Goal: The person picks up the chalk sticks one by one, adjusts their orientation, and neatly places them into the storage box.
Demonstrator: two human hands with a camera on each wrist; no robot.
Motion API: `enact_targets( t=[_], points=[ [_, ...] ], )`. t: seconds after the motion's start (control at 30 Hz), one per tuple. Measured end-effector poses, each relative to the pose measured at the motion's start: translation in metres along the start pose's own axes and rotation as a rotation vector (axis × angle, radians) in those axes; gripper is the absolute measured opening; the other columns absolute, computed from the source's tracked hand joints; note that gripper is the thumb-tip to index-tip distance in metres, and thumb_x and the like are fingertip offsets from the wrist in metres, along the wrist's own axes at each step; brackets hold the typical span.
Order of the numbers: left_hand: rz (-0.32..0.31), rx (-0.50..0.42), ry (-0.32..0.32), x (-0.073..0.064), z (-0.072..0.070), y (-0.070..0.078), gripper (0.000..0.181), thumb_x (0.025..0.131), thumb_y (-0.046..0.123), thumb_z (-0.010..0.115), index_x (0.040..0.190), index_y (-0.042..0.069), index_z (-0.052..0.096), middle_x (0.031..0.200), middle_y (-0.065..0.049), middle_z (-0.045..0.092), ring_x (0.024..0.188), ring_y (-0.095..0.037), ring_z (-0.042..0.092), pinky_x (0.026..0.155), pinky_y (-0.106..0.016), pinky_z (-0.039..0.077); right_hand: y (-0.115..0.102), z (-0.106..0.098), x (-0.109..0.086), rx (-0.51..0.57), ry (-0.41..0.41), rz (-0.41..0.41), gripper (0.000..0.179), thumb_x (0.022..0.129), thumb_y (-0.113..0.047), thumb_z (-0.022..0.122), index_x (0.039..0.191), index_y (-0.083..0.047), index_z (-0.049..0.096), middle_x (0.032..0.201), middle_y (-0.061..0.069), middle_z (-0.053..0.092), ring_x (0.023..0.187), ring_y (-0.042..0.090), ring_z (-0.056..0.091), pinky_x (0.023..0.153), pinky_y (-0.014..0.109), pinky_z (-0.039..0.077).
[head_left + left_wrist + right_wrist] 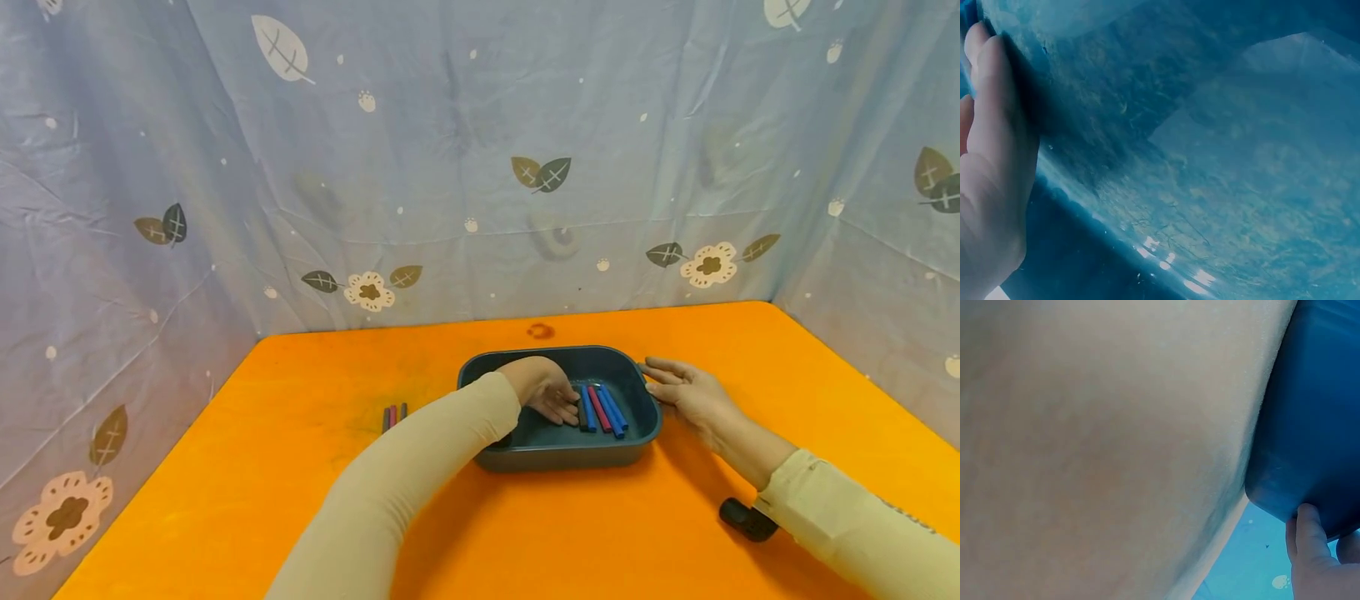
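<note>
A dark blue-grey rectangular tub [566,457] stands on the orange tabletop. Inside it lies a row of short coloured sticks: blue sticks [611,408], a red stick [600,408] and a black stick [582,414]. My left hand [551,400] reaches down into the tub, its straight fingers beside the black stick. In the left wrist view, those fingers [994,94] lie along the tub's shiny floor [1210,175]. At the tub's right end, my right hand [693,400] touches the rim with extended fingers. The right wrist view shows these fingertips [1307,515] against the tub's outer wall [1304,437].
More thin sticks [393,416], dark and red, lie on the orange tabletop [300,467] left of the tub, partly hidden by my left sleeve [420,458]. A black device [748,520] is at my right wrist. A patterned curtain [450,167] encloses the table's back and sides.
</note>
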State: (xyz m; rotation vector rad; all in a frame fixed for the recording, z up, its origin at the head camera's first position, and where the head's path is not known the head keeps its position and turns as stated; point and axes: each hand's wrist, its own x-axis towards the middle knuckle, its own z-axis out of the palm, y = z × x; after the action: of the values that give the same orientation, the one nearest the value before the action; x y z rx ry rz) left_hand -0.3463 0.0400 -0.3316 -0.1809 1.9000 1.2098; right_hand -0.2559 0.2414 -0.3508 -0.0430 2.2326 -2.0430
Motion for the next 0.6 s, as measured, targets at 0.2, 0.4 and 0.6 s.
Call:
enact_targets(
  t=[0.2,0.4,0.6],
  points=[
    [-0.002,-0.015,-0.011,-0.002,-0.001,0.001,0.014,0.101,-0.001,0.049,0.108,-0.009,0.057,0.105,-0.022,0.067,0.118,-0.032,0.058,0.099,-0.042,0.046,0.0,0.0,0.0,0.005,-0.001,-0.006,0.06,0.102,-0.002,0.044,0.151,0.009,0.01,0.154,0.03,0.015,0.09,-0.009,0.058,0.078,0.02,0.053],
    [0.038,0.019,-0.029,-0.006,-0.004,-0.001,0.018,0.1,0.0,0.049,0.112,-0.01,0.058,0.106,-0.023,0.066,0.118,-0.034,0.057,0.099,-0.043,0.046,0.0,0.001,0.0,0.002,-0.002,-0.012,0.06,0.102,-0.001,0.044,0.151,0.01,0.011,0.153,0.03,0.016,0.089,-0.007,0.059,0.076,0.02,0.053],
    [0.062,0.034,-0.029,-0.022,-0.01,0.005,0.032,0.101,0.005,0.05,0.131,-0.008,0.053,0.125,-0.024,0.06,0.121,-0.035,0.056,0.101,-0.042,0.045,0.001,-0.001,0.0,0.026,-0.006,-0.018,0.06,0.102,0.0,0.043,0.151,0.01,0.01,0.153,0.03,0.014,0.089,-0.007,0.059,0.077,0.02,0.053]
  ],
)
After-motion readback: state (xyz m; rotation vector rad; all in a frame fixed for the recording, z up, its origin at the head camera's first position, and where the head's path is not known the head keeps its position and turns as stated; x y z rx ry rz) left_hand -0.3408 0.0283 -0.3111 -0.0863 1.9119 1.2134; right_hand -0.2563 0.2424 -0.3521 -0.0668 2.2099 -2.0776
